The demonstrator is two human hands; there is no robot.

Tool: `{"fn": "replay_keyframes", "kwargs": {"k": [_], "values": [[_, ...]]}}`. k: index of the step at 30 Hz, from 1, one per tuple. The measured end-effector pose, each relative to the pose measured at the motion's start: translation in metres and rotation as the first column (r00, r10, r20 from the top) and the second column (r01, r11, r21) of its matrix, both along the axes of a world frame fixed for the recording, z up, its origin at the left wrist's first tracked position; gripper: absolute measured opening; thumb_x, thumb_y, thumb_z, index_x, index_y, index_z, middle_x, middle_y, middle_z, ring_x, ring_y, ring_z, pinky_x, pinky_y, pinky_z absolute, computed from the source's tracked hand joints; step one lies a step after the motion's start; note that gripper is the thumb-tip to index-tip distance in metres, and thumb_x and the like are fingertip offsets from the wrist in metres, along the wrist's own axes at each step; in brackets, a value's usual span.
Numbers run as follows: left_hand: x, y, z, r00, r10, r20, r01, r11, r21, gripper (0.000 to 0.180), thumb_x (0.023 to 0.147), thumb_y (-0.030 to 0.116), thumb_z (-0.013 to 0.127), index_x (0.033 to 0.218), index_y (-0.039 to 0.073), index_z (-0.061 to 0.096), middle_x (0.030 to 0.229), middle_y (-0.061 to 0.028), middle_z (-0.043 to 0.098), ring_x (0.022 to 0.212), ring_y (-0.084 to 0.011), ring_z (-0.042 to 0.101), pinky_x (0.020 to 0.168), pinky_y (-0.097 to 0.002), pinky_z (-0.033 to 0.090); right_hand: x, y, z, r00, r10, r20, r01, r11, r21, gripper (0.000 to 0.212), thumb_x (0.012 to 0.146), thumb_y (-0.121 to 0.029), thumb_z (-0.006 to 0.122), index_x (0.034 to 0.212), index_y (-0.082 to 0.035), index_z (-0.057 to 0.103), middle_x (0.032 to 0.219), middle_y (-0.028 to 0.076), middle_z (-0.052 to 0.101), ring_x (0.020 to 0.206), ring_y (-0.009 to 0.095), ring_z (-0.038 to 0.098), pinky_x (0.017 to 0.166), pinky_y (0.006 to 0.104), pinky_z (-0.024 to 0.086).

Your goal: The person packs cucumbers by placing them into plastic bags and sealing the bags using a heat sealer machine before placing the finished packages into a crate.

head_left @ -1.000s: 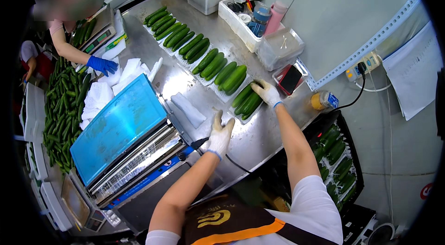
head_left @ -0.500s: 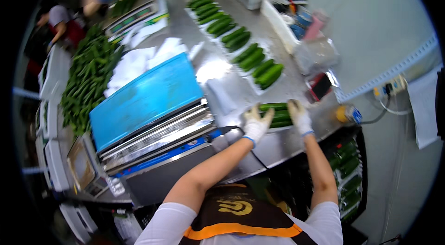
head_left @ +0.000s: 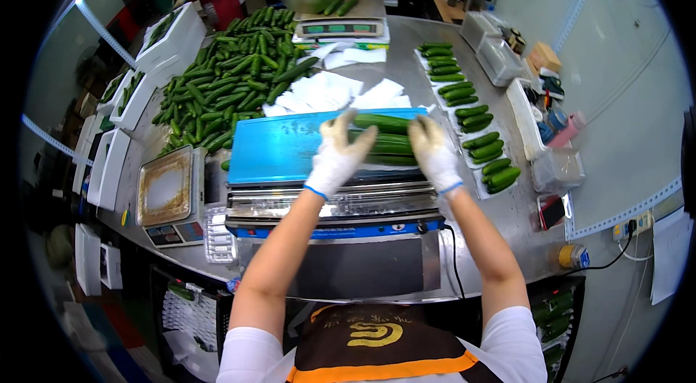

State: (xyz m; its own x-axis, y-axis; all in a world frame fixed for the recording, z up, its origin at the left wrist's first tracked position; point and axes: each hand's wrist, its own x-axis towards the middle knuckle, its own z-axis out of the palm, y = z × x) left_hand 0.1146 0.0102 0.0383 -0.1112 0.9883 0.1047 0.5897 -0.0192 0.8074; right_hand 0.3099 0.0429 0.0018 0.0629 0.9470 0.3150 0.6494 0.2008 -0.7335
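Note:
Between my gloved hands is a small bundle of cucumbers (head_left: 388,142), lying side by side above the blue top (head_left: 279,147) of a film-wrapping machine. My left hand (head_left: 338,156) grips the bundle's left end, thumb toward the middle. The right ends are gripped by my right hand (head_left: 433,150). Whether a tray or sheet lies under the bundle is hidden. Below my hands run the machine's shiny metal rollers and film (head_left: 326,203), with a dark flat plate (head_left: 355,268) nearest to me.
A heap of loose cucumbers (head_left: 217,82) covers the table's far left. White sheets (head_left: 319,93) lie behind the machine. Grouped cucumbers (head_left: 480,142) line the right. Scales (head_left: 170,187) stand left and at the back (head_left: 341,26). A cord (head_left: 457,267) hangs at right. Two people work beyond.
My hands have carried the cucumber bundle from the table right of the wrapping machine, leftward and over its blue top. My view has turned left too.

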Motion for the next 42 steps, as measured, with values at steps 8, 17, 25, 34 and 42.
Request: {"fn": "replay_keyframes", "kwargs": {"k": [8, 17, 25, 34, 42], "values": [[-0.125, 0.002, -0.016, 0.963, 0.051, -0.263, -0.112, 0.968, -0.224, 0.068, 0.088, 0.06, 0.043, 0.136, 0.012, 0.044, 0.123, -0.0291, 0.051, 0.113, -0.043, 0.052, 0.099, -0.0413, 0.039, -0.115, 0.001, 0.01, 0.965, 0.234, 0.116, -0.193, 0.939, -0.285, 0.06, 0.089, -0.052, 0.045, 0.119, -0.001, 0.057, 0.116, 0.029, 0.057, 0.11, 0.044, 0.053, 0.096, 0.0442, 0.042], [-0.198, -0.011, -0.038, 0.982, 0.125, 0.139, -0.113, 0.99, -0.088, 0.048, 0.089, 0.036, 0.057, 0.117, -0.002, 0.058, 0.11, -0.0201, 0.064, 0.101, -0.0272, 0.062, 0.088, -0.0318, 0.046, -0.059, 0.022, 0.027, 0.972, 0.197, -0.127, -0.216, 0.963, -0.161, 0.04, 0.086, -0.031, 0.063, 0.11, 0.001, 0.062, 0.102, 0.018, 0.066, 0.094, 0.024, 0.064, 0.085, 0.0328, 0.049], [-0.171, -0.002, -0.045, 0.993, -0.008, 0.117, 0.009, 1.0, -0.003, 0.044, 0.089, 0.035, 0.058, 0.115, 0.0, 0.06, 0.112, -0.019, 0.062, 0.102, -0.0295, 0.06, 0.089, -0.034, 0.046, -0.109, 0.019, 0.026, 0.889, 0.418, 0.188, -0.403, 0.908, -0.111, 0.045, 0.081, -0.034, 0.066, 0.112, -0.001, 0.063, 0.108, 0.019, 0.064, 0.099, 0.033, 0.061, 0.087, 0.0379, 0.048], [-0.133, -0.004, -0.033, 0.793, -0.154, -0.59, 0.42, 0.84, 0.345, 0.054, 0.066, 0.029, 0.079, 0.109, 0.003, 0.058, 0.117, -0.0159, 0.055, 0.112, -0.0368, 0.049, 0.099, -0.0473, 0.036, -0.097, 0.054, 0.016, 0.587, 0.653, 0.478, -0.62, 0.742, -0.253, 0.036, 0.08, -0.029, 0.067, 0.102, -0.001, 0.066, 0.096, 0.02, 0.064, 0.091, 0.035, 0.06, 0.081, 0.0415, 0.048], [-0.173, 0.01, -0.005, 0.962, -0.005, -0.273, 0.102, 0.934, 0.342, 0.044, 0.073, 0.022, 0.075, 0.108, 0.002, 0.057, 0.106, -0.0176, 0.059, 0.099, -0.0334, 0.056, 0.087, -0.0383, 0.047, -0.045, 0.04, 0.044, 0.954, 0.299, 0.003, -0.289, 0.925, -0.247, 0.033, 0.084, -0.019, 0.065, 0.109, 0.001, 0.06, 0.092, 0.017, 0.063, 0.078, 0.022, 0.063, 0.072, 0.0325, 0.05]]}}
